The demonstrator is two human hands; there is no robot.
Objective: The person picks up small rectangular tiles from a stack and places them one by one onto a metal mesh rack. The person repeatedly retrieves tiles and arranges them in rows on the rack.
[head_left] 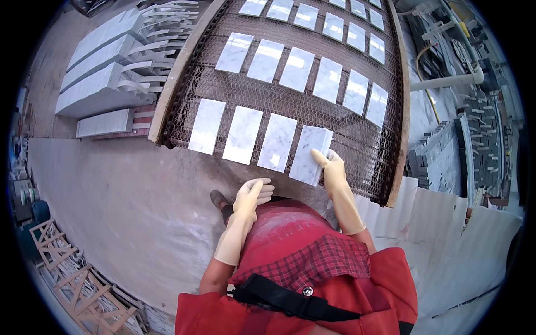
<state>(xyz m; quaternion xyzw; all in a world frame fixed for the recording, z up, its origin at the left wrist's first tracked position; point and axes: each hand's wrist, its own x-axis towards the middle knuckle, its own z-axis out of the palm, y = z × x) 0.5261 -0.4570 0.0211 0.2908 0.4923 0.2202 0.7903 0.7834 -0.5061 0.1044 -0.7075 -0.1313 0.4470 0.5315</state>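
Observation:
My right hand [331, 166], in a cream rubber glove, grips the right edge of a small stack of marble tiles [307, 155], thumb on top and the other fingers mostly hidden. The stack is at the near edge of a wire-mesh conveyor belt [245, 92]. In front of my body, my left hand [255, 195], gloved alike, holds nothing, its fingers stretched toward the right. A single tile with a small white patch [277, 143] lies just left of the stack. Two more tiles, a middle one [243, 134] and a leftmost one [207, 126], continue that row.
More rows of white-grey tiles [297, 69] lie farther up the belt, between wooden side rails [184, 70]. Strapped marble stacks [92, 86] stand at the far left, wooden crates [89, 296] at the lower left. Dark stacked pieces [441, 148] and a white sheet [441, 215] are on the right.

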